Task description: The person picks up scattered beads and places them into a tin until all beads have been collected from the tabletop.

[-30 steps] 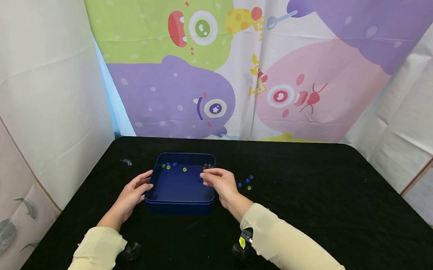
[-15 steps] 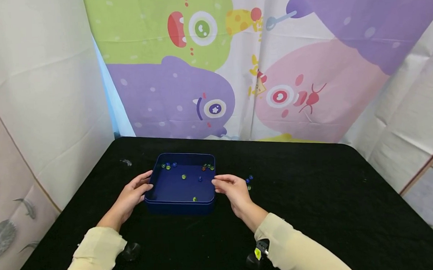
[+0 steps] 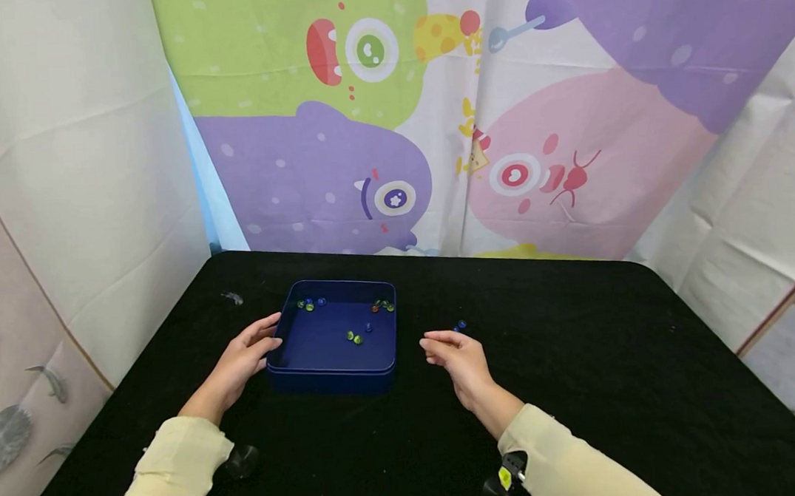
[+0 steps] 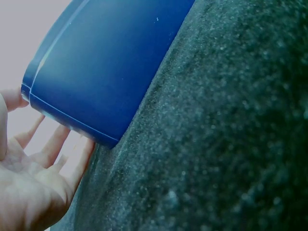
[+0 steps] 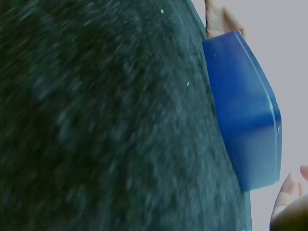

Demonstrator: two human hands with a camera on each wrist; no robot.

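A dark blue rectangular box (image 3: 336, 363) without a lid stands on the black cloth. My left hand (image 3: 237, 362) touches its left wall, the fingers fairly straight along the outside and the thumb near the rim. Inside lie several glass marbles: green and blue in the back left corner, green and orange in the back right, and two green marbles (image 3: 358, 340) beside a blue marble (image 3: 368, 328) nearer the middle. To the right of the box hovers my right hand (image 3: 466, 367), fingers loosely bent, no marble visible in them. Just behind it lies a blue marble (image 3: 462, 324), another partly hidden.
The black cloth (image 3: 575, 358) covers the table, with a small clear scrap (image 3: 232, 298) behind my left hand. A printed cartoon curtain (image 3: 314, 177) hangs beyond the far edge, and pale sheets flank both sides.
My right hand has moved from over the box to the right, beside the loose marbles. Two green marbles in the box have rolled close together. My left hand stays put.
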